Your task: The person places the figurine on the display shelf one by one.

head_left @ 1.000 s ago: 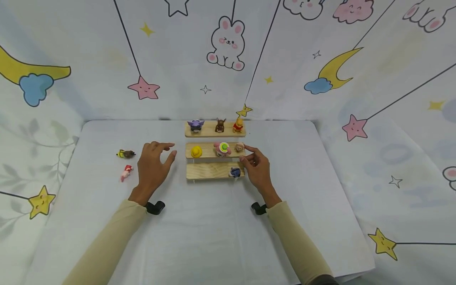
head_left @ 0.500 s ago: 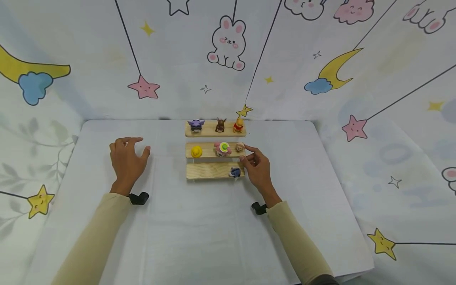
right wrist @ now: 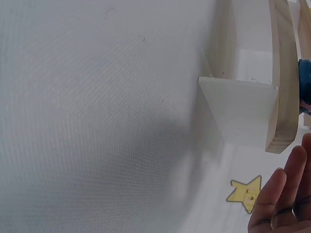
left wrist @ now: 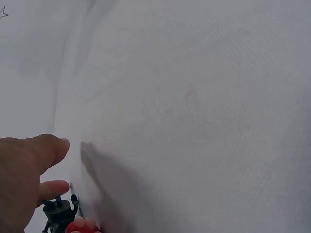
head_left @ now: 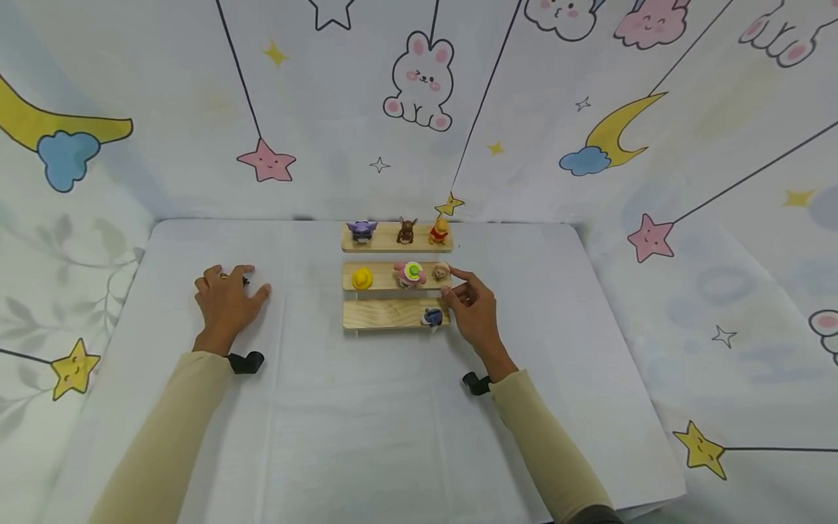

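Note:
A three-tier wooden display shelf (head_left: 386, 314) stands at the middle of the table, bearing several small figurines. At its right end my right hand (head_left: 476, 306) grips the middle plank between thumb and index finger, the index tip close beside a small pale pink figurine (head_left: 441, 271). Over at the left, my left hand (head_left: 225, 306) hovers low with fingers spread and bent above a dark figurine (head_left: 245, 281), which they partly hide. In the left wrist view that dark figurine (left wrist: 58, 213) and a red and pink figurine (left wrist: 82, 225) appear by the fingers, the thumb standing apart.
On the top plank are a purple figurine (head_left: 361, 231), a brown one (head_left: 406, 231) and a Winnie-the-Pooh figurine (head_left: 439, 231). A yellow-hatted figurine (head_left: 362, 278) and a pink one (head_left: 409, 274) share the middle plank. The lowest bears a blue figurine (head_left: 432, 316).
My left hand has moved left from near the shelf and come down over the loose figurines, its fingers now bent more. The right hand has stayed at the shelf's end.

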`<state>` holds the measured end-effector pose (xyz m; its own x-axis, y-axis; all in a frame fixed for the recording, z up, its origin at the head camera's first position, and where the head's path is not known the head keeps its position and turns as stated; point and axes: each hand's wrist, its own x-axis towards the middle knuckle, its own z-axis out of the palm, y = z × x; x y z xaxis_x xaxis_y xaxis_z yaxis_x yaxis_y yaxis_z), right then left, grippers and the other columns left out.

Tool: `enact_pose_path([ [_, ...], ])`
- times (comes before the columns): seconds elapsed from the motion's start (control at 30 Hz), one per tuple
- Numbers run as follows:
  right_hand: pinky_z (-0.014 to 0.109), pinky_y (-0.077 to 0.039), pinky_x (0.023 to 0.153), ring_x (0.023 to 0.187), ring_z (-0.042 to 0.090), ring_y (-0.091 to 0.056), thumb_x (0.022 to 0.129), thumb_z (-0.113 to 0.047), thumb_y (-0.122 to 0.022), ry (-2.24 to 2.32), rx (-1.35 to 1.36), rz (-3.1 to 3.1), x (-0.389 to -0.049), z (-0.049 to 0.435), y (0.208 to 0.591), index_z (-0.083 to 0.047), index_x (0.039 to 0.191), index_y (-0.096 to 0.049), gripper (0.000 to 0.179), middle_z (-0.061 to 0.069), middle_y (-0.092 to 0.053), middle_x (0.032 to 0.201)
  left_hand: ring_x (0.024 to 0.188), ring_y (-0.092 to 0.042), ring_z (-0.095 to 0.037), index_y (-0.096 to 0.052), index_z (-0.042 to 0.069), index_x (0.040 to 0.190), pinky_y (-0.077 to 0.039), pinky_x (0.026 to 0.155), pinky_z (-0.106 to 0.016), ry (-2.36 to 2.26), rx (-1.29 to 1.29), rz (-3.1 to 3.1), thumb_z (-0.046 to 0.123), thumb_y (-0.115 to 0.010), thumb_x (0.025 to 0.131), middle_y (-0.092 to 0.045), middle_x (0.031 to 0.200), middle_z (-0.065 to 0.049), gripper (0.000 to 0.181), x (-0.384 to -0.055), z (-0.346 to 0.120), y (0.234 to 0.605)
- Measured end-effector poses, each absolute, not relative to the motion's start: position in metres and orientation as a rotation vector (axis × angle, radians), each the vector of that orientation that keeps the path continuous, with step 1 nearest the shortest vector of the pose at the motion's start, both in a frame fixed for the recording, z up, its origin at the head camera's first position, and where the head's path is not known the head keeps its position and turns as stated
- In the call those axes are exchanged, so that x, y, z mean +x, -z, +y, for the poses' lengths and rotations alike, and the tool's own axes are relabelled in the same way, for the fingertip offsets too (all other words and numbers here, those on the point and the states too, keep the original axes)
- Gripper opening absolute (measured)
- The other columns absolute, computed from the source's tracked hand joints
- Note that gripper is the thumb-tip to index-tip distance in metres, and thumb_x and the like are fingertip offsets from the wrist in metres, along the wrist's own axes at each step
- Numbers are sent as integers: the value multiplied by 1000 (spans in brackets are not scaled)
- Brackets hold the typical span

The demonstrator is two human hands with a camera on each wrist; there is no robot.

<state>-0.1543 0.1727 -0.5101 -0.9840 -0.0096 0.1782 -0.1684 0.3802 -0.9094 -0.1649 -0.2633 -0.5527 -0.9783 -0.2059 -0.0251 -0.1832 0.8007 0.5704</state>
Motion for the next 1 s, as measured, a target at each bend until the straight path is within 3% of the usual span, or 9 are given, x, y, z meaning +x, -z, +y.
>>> enact_pose_path([
  [0.6, 19, -41, 61, 72, 14, -55, 101, -8, -72, -1650, 153, -2495, -155, 172, 511, -9, 141, -68, 40, 24, -71, 91, 143, -21, -63, -50, -4, 145, -24, 111, -75, 892, 317, -2990, 26, -70, 99, -27, 153, -49, 58, -162, -267, 556],
  [0.83, 20, -41, 60, 72, 19, -55, 101, -8, -72, -1651, 136, -2497, -156, 172, 514, -10, 140, -68, 39, 24, -71, 90, 135, -33, -62, -54, -4, 144, -35, 103, -70, 875, 302, -2950, 13, -69, 99, -39, 142, -48, 50, -164, -277, 560],
  [1.0, 19, -40, 61, 73, 24, -54, 101, -7, -72, -1655, 121, -2499, -157, 172, 516, -10, 141, -68, 40, 26, -71, 91, 133, -35, -60, -56, 0, 146, -41, 102, -68, 958, 376, -2943, 10, -67, 101, -40, 143, -45, 48, -166, -286, 559],
])
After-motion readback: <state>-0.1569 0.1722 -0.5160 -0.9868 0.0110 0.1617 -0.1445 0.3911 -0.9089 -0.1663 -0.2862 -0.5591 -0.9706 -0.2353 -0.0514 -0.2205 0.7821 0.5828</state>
